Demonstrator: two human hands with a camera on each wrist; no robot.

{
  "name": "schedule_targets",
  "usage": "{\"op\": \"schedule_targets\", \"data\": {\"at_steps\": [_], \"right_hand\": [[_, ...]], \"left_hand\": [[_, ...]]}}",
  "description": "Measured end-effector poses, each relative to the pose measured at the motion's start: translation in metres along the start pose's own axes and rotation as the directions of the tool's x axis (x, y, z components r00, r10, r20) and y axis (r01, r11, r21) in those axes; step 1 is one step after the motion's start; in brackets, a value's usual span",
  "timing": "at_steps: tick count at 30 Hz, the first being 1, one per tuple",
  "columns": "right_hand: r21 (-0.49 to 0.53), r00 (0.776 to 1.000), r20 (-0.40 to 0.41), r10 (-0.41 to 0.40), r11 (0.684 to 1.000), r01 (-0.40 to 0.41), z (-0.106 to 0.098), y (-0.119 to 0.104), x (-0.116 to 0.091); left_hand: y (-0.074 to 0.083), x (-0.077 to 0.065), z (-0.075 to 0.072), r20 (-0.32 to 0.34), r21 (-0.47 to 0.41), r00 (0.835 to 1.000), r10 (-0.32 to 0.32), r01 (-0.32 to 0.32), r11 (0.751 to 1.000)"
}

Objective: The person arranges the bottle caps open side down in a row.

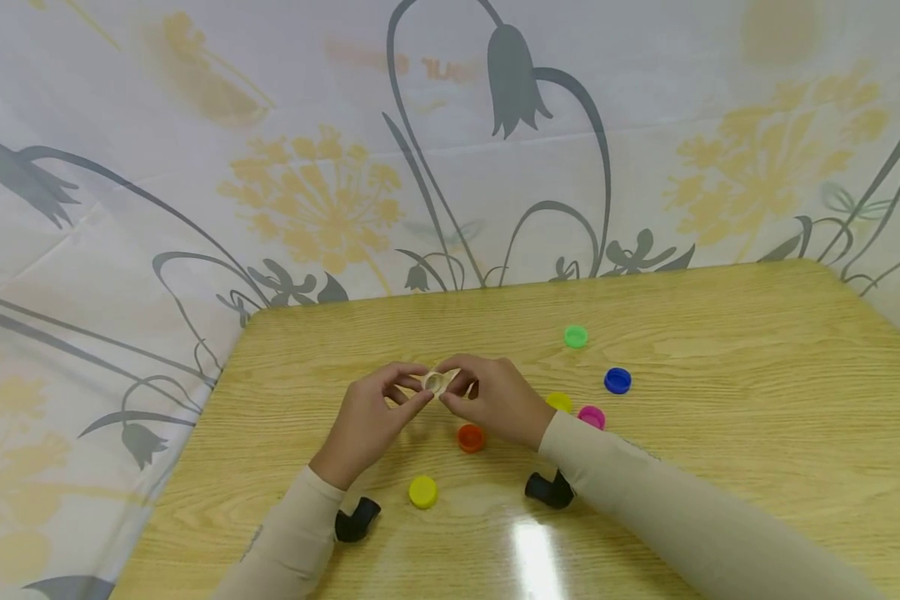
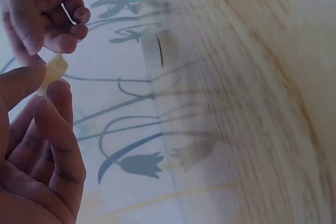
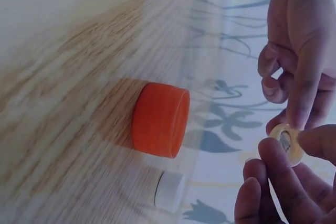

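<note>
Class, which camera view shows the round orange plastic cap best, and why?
The right wrist view: the round orange plastic cap appears large and whole, showing its side wall and rim. The head view shows it small, from above, its hollow facing up; the left wrist view shows only part, cut by the top edge.

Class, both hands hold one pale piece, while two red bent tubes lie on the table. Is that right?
The colour is wrong: the head view shows black. The left hand and right hand hold one pale piece, while two black bent tubes lie on the table.
</note>
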State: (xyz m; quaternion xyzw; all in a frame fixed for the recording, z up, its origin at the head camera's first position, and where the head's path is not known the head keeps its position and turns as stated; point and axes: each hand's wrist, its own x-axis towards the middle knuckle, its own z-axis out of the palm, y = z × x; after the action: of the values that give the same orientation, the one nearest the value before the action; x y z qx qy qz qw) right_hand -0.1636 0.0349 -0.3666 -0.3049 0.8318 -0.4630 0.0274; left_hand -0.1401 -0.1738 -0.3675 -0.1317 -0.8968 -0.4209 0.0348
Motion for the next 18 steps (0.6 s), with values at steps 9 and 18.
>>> {"op": "schedule_targets", "data": {"at_steps": [9,18], "right_hand": [[0.149,0.993,0.032,0.114,0.982,-0.117,-0.0016,-0.003,0.0003],[0.144,0.996,0.041,0.082,0.986,-0.087,-0.0011,-0.0019,-0.0001]], "left_hand": [[0.0043,-0.0024,-0.0003,-0.043,0.035,0.997,0.069,-0.067,0.997],[0.0047,-0.0026,0.0014,-0.05,0.094,0.988,0.143,-0.138,0.986]]}}
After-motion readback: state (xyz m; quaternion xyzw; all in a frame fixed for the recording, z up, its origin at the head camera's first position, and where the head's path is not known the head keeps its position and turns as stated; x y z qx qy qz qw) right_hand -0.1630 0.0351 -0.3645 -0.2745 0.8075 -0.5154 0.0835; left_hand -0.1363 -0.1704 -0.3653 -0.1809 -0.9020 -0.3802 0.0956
